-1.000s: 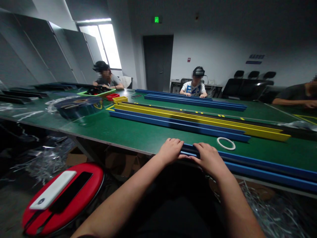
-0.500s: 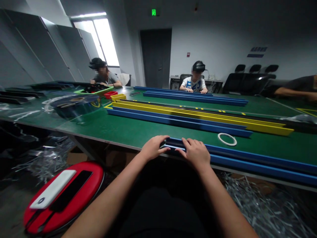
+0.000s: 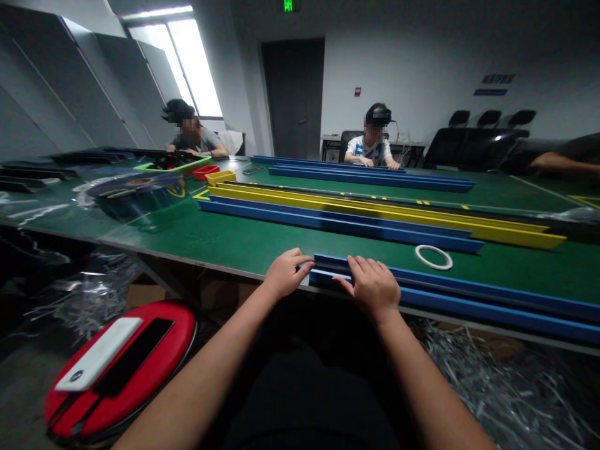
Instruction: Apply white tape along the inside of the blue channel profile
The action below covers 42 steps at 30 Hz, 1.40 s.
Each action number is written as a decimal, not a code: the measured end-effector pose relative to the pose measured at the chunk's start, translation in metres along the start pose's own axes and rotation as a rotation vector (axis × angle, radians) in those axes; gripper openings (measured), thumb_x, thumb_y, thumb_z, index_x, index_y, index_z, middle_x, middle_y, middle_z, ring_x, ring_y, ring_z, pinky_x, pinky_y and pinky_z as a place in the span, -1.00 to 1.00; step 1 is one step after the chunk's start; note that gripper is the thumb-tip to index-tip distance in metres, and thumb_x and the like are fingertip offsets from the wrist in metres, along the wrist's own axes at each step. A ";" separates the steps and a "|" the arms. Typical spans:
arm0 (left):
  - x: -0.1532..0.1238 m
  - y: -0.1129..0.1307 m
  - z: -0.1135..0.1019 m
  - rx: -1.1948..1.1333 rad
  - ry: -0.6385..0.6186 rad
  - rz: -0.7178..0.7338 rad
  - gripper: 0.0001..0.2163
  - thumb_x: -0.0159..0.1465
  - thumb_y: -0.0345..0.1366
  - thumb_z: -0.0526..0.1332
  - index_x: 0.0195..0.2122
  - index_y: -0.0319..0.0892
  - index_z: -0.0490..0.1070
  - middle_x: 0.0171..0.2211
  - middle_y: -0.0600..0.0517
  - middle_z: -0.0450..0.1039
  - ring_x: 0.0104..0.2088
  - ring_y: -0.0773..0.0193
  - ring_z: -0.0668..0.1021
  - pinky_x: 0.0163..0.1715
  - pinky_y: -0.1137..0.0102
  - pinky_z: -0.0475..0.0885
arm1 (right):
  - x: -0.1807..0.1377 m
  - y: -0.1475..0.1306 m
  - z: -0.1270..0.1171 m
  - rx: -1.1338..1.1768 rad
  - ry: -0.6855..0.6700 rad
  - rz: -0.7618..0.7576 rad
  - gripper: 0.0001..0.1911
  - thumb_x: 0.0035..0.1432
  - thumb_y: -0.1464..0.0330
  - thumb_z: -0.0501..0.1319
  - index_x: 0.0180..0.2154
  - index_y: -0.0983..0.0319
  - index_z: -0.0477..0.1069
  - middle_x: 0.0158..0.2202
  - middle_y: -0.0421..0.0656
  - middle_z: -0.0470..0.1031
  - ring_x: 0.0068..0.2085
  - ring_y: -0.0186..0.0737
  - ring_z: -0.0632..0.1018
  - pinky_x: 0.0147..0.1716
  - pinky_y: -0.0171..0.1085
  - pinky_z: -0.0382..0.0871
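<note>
A long blue U-shaped channel strip (image 3: 469,303) lies along the near edge of the green table, its open side up and a dark strip along its inside. Over its left part lies my right hand (image 3: 374,289), closed across it with the thumb at the near wall and the fingers at the far wall. Just off the strip's left end is my left hand (image 3: 287,273), thumb and forefinger drawn together. Whatever is between those fingertips, if anything, is too small to make out. A white ring (image 3: 434,257) lies behind the strip.
Yellow (image 3: 515,233) and blue channel strips (image 3: 337,226) lie farther back on the table (image 3: 262,247). A plastic-wrapped roll (image 3: 135,194) and small bins (image 3: 220,178) are at left. A red stool (image 3: 164,369) holds two devices. Two people sit opposite; another arm shows at right.
My left hand has moved slightly left off the strip's end, which now shows, and its thumb and forefinger have come together. My right hand stays on the strip. The view has tilted slightly downward.
</note>
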State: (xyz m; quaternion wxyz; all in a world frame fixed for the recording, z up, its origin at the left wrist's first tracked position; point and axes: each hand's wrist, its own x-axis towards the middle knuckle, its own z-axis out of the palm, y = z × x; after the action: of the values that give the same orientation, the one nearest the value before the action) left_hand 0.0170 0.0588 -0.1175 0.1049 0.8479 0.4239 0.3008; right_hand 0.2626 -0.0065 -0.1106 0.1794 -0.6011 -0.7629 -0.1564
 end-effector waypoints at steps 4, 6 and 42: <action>0.001 0.000 0.002 0.051 -0.065 -0.036 -0.51 0.43 0.03 -0.12 -0.05 -0.05 0.57 -0.29 -0.01 0.43 -0.20 0.20 0.51 -0.18 0.37 0.36 | -0.001 0.001 0.006 -0.003 0.015 0.006 -0.29 0.30 -0.07 -0.04 0.22 0.27 0.36 0.13 0.11 0.46 0.06 0.18 0.45 0.08 0.03 0.17; 0.002 0.000 0.002 0.066 -0.081 -0.045 -0.50 0.44 0.03 -0.14 -0.05 -0.02 0.57 -0.29 0.00 0.44 -0.21 0.21 0.51 -0.20 0.38 0.35 | -0.001 0.002 0.009 -0.012 0.035 0.006 -0.30 0.30 -0.07 -0.04 0.21 0.25 0.37 0.12 0.10 0.47 0.05 0.16 0.45 0.08 0.02 0.16; 0.017 -0.016 -0.002 -0.362 -0.152 -0.157 -0.41 0.42 0.07 -0.16 -0.19 -0.13 0.63 -0.13 -0.05 0.60 -0.10 0.15 0.56 0.00 0.29 0.39 | -0.002 0.006 0.015 -0.124 0.259 -0.093 -0.37 0.28 -0.05 0.08 0.08 0.30 0.47 -0.01 0.02 0.57 -0.08 0.00 0.51 -0.03 -0.12 0.17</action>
State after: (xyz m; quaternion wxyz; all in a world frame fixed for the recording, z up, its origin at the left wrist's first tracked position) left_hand 0.0127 0.0815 -0.1156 0.3101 0.7999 0.4186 0.2980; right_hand 0.2677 -0.0006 -0.1246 0.2313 -0.5500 -0.7492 -0.2877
